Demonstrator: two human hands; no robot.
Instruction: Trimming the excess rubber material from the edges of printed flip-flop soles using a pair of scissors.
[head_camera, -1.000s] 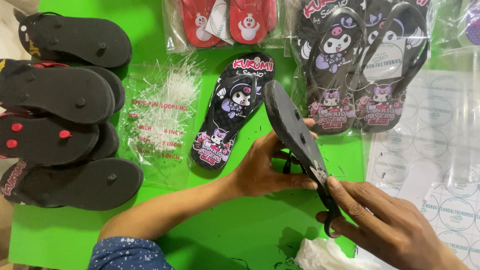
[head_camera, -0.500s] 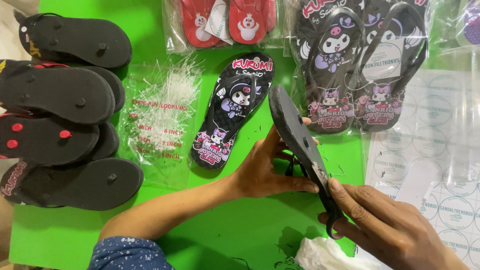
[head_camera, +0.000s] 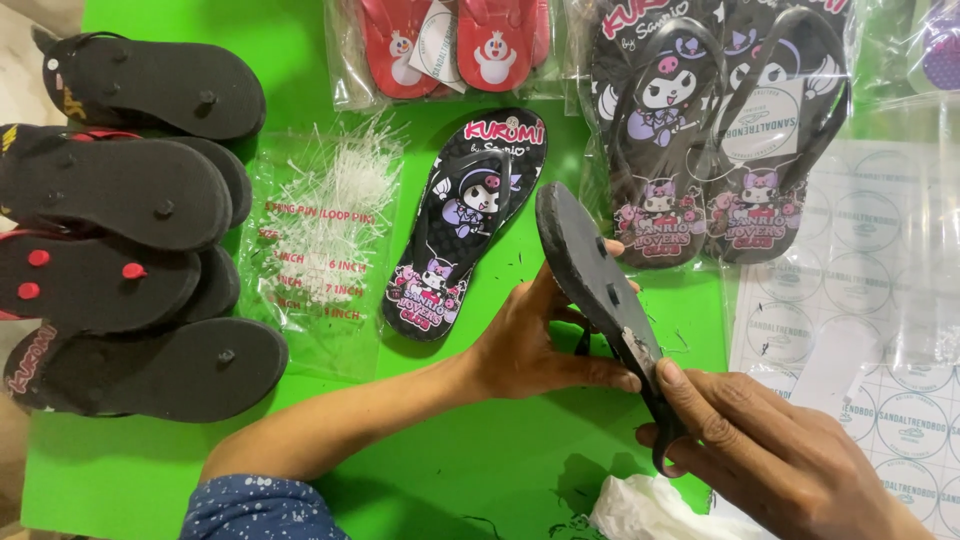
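My left hand (head_camera: 535, 345) grips a black flip-flop (head_camera: 582, 262) tilted on edge, sole side toward me, above the green table (head_camera: 440, 450). My right hand (head_camera: 770, 455) holds black scissors (head_camera: 655, 400) against the heel end of that sole, a finger through the handle ring. A matching black flip-flop with a cartoon print (head_camera: 465, 220) lies face up just left of the held one.
A pile of black flip-flops (head_camera: 120, 240) lies sole-up at the left. A clear bag of white plastic loop pins (head_camera: 325, 230) sits beside it. Bagged pairs, red (head_camera: 450, 45) and black (head_camera: 715, 130), lie along the far edge. Round sticker sheets (head_camera: 860, 330) lie at right; crumpled white plastic (head_camera: 640, 510) near me.
The held flip-flop has shifted slightly left and tilted a little more upright; my right hand with the scissors has stayed at its heel end.
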